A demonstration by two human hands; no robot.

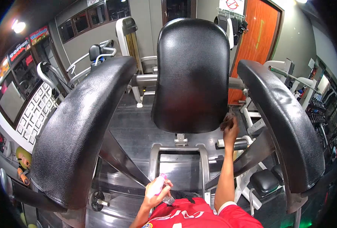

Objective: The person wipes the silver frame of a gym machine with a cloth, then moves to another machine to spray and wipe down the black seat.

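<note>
A tall black padded backrest (193,72) stands upright in front of me. At its lower right edge, my right hand (232,130) is closed on a dark cloth (227,121) that touches or nearly touches the pad's side. Low in front of my red shirt, my left hand (155,193) wraps round a clear spray bottle (169,200) with a pink top. Its fingers cover much of the bottle's middle. Long black armrest pads flank the backrest, one on the left (86,117) and one on the right (284,121).
A grey metal frame (152,161) rises from the dark floor (132,125) below the backrest. Gym machines (127,49) stand behind, near an orange door (256,41). A small black seat (264,181) sits at lower right, with dumbbell racks (315,114) beyond.
</note>
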